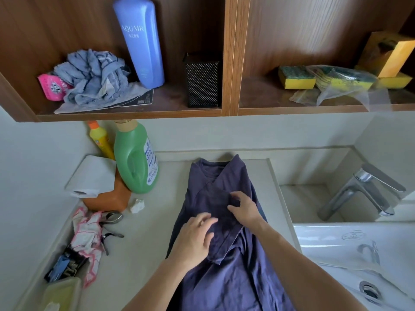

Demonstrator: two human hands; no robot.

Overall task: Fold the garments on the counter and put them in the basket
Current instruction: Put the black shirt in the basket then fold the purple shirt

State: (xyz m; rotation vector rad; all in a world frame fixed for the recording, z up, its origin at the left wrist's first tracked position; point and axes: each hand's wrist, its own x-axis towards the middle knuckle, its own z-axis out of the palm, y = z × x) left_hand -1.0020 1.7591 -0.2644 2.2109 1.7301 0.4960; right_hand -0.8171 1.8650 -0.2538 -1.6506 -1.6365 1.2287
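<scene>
1. The shirt (224, 277) lies flat on the counter (146, 243), collar at the far end. Both sides are folded in and cross at the middle.
2. The left hand (194, 239) rests flat on it with fingers loosely spread. The right hand (243, 208) sits on the folded-in sleeve with fingers bent; I cannot tell whether it pinches or only presses.
3. This looks like smoothing the side folds. It would go best pressed from the centre outward with the edges squared, before the hem comes up.
4. No basket is in view.
5. The left shelf bay (170, 102) holds a blue bottle (140, 41), a crumpled cloth (94, 77) and a mesh holder (202, 80). The right bay (265, 95) holds sponges (296, 77).
</scene>
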